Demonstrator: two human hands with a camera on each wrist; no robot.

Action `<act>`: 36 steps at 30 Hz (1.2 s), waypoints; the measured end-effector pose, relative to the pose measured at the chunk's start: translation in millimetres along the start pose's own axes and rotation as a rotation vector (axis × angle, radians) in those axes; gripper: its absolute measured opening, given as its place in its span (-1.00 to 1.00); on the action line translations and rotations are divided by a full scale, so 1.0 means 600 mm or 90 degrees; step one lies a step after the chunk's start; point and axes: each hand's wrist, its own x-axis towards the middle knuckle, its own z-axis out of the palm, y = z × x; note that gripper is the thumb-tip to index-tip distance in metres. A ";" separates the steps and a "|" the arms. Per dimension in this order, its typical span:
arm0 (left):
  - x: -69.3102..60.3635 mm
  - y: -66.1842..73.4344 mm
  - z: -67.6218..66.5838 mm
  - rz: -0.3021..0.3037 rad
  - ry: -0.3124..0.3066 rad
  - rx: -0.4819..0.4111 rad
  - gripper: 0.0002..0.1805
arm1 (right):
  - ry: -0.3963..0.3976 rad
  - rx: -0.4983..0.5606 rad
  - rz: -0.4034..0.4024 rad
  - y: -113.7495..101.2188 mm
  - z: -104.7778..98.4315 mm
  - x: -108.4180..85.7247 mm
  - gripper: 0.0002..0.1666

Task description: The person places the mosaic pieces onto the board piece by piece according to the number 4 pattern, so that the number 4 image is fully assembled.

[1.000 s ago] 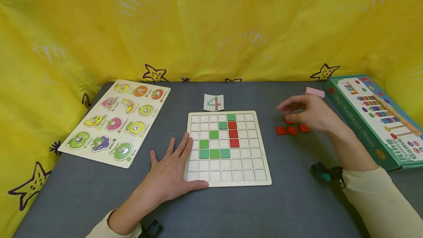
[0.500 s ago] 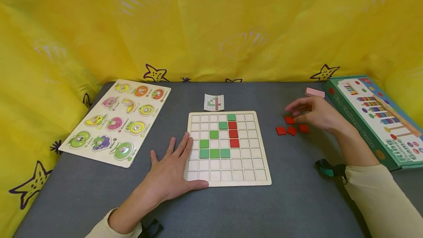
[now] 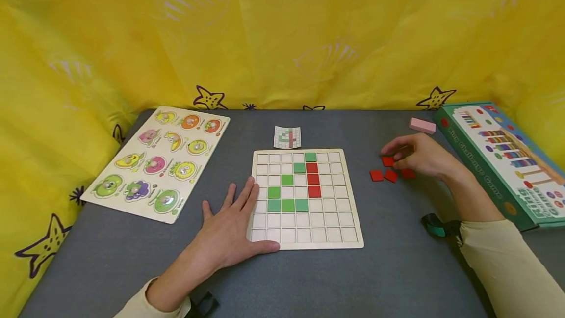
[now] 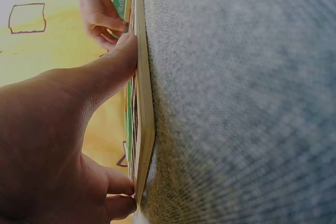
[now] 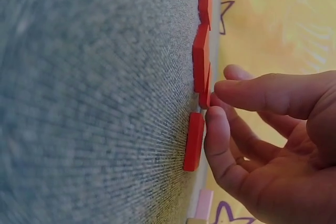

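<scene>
A white grid board [image 3: 325, 234] lies on the table, bearing several green tiles [image 3: 288, 205] and three red tiles [image 3: 313, 179] in a column. My left hand [image 3: 229, 232] rests with fingers spread at the board's left edge and thumb on its near edge; the left wrist view shows this thumb [image 4: 118, 56] on the rim. My right hand [image 3: 423, 156] hovers by several loose red tiles [image 3: 376, 175], its thumb and index finger bent close beside the rearmost tile [image 3: 387, 161]. In the right wrist view a tile [image 5: 195, 142] lies flat near the fingertips; contact is unclear.
A small printed pattern card [image 3: 287, 137] lies behind the board. At left is a fruit peg puzzle [image 3: 161, 163]. A green game box [image 3: 499, 161] and a pink block [image 3: 422, 125] stand at right. A yellow curtain [image 3: 265, 38] hangs behind the table.
My right hand has drawn back rightward and come down to the rearmost red tile, its fingers closer to it. My left hand and the board stay as they were.
</scene>
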 end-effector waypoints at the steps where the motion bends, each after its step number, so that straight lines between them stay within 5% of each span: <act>1: 0.000 0.000 0.000 -0.001 -0.001 0.000 0.44 | -0.001 -0.002 0.001 -0.001 0.001 0.000 -0.57; 36: 0.000 0.001 0.000 -0.005 -0.001 0.000 0.44 | -0.001 -0.054 0.005 -0.003 0.003 0.003 -0.61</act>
